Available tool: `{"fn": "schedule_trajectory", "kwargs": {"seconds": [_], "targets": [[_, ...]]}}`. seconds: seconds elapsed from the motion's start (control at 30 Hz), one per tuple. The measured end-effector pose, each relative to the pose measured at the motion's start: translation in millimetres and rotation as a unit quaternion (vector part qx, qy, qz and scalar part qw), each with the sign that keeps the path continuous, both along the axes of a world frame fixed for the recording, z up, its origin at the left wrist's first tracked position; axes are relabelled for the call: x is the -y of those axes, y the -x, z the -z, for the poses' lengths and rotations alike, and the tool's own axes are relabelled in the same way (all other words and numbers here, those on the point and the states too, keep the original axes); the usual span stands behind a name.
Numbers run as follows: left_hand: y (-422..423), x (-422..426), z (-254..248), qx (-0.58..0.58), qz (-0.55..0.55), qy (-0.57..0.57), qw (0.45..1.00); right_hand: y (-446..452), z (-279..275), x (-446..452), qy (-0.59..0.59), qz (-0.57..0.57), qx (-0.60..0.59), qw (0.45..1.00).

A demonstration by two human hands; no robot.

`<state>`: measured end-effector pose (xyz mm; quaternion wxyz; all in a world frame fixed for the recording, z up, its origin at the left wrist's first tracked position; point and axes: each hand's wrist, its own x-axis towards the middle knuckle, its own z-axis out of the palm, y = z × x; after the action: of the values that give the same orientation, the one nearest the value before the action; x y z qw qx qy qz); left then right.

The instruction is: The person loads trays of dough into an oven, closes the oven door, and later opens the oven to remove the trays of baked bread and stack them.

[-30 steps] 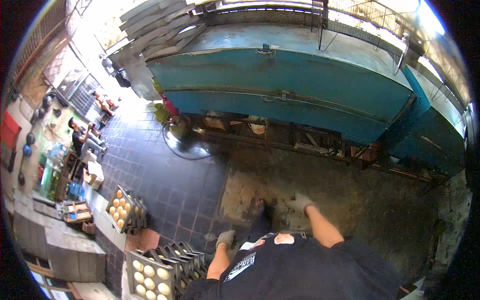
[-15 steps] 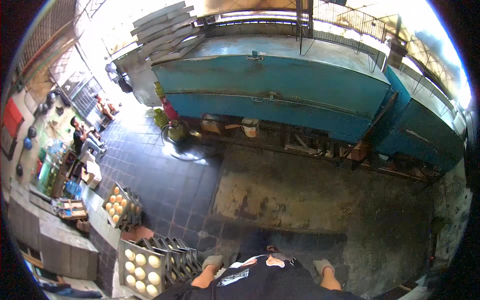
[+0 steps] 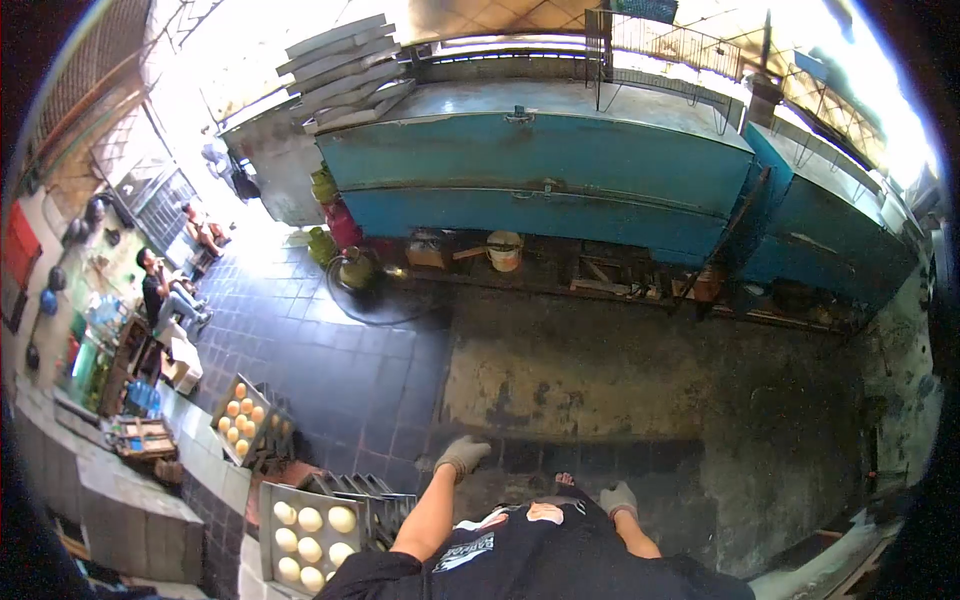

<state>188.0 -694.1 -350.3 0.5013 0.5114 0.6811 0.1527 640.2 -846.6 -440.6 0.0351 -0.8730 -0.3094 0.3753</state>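
My left hand (image 3: 463, 455), in a grey knit glove, reaches forward over the dark floor with its fingers loosely stretched and nothing in them. Close to its forearm stands a rack of metal trays; the front tray (image 3: 295, 504) carries several round, pale dough balls (image 3: 311, 519). My right hand (image 3: 619, 498), gloved too, hangs at my right side with its fingers loosely apart. It appears to hold nothing and touches nothing that I can see.
Long blue metal ovens (image 3: 540, 155) stand across the floor, with stacked trays (image 3: 345, 65) on top. Green gas cylinders (image 3: 357, 270) and a white bucket (image 3: 504, 252) stand low by them. Another tray of browned buns (image 3: 240, 418) is at left. A person (image 3: 160, 290) sits farther off.
My left hand has swung forward and up from my side. My right hand has moved inward and slightly up. The camera view has shifted a little.
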Motion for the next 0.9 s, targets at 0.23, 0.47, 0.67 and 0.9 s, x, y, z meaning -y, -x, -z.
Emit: {"fn": "schedule_trajectory", "kwargs": {"seconds": [0.23, 0.47, 0.67, 0.9], "targets": [[94.2, 95.8, 58.0, 0.087, -0.116, 0.138, 0.98, 61.0, 16.4, -28.2, -0.091, -0.102, -0.097, 0.986], [196.6, 276.8, 63.9, -0.098, -0.236, 0.128, 0.958, 130.5, -61.7, 34.4, 0.037, -0.039, -0.173, 0.983], [224.8, 342.7, 64.8, -0.073, -0.539, 0.065, 0.837, 122.3, -38.0, 69.6, 0.09, -0.216, -0.077, 0.969], [233.5, 303.1, 130.1, -0.078, -0.03, 0.222, 0.971, 104.2, -55.0, 42.8, 0.068, -0.209, -0.107, 0.97]]}}
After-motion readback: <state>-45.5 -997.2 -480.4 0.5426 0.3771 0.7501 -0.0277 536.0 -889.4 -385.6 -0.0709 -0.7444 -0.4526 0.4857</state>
